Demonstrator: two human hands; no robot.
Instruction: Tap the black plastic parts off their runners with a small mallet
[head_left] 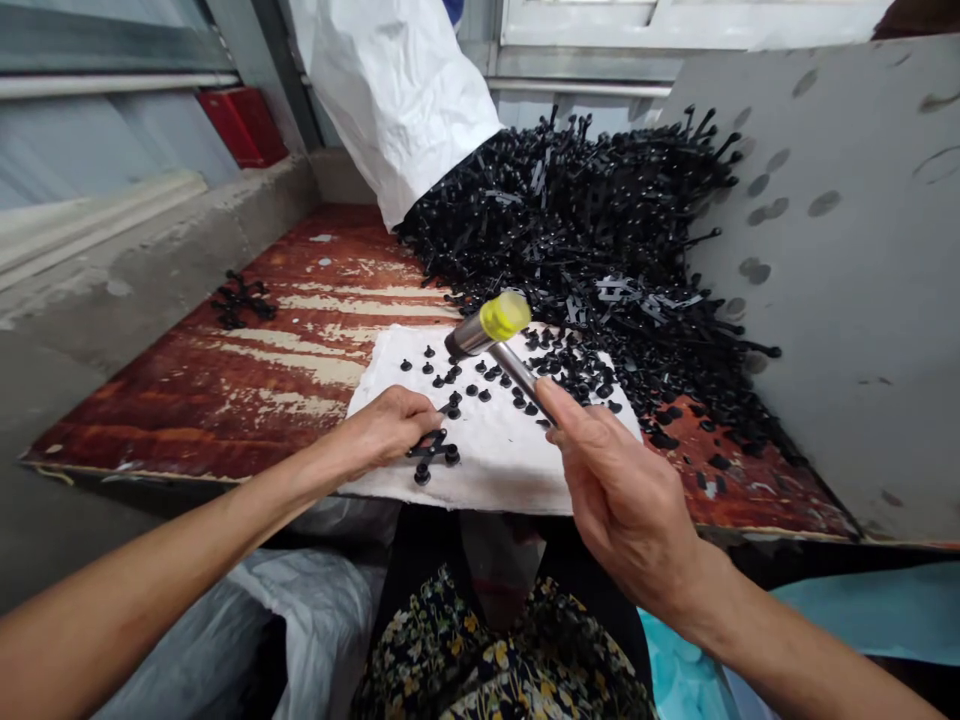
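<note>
My left hand [397, 425] pinches a black linked plastic part [429, 446] at the left front of a white cloth [502, 475]. Round black feet stick out from this part. In my right hand [626, 490] is the handle of a small hammer [480, 330], with my fingers wrapped round it. The hammer has a metal head, a yellow face on one end and a dark one on the other, raised over the cloth. Small black round pieces [484, 395] are scattered on the cloth, denser towards its right side.
A large pile of black parts [585, 220] fills the back right, beside a grey board [847, 250]. A white sack [405, 100] stands behind. Some joined black parts [241, 300] lie on the worn red tabletop [165, 390].
</note>
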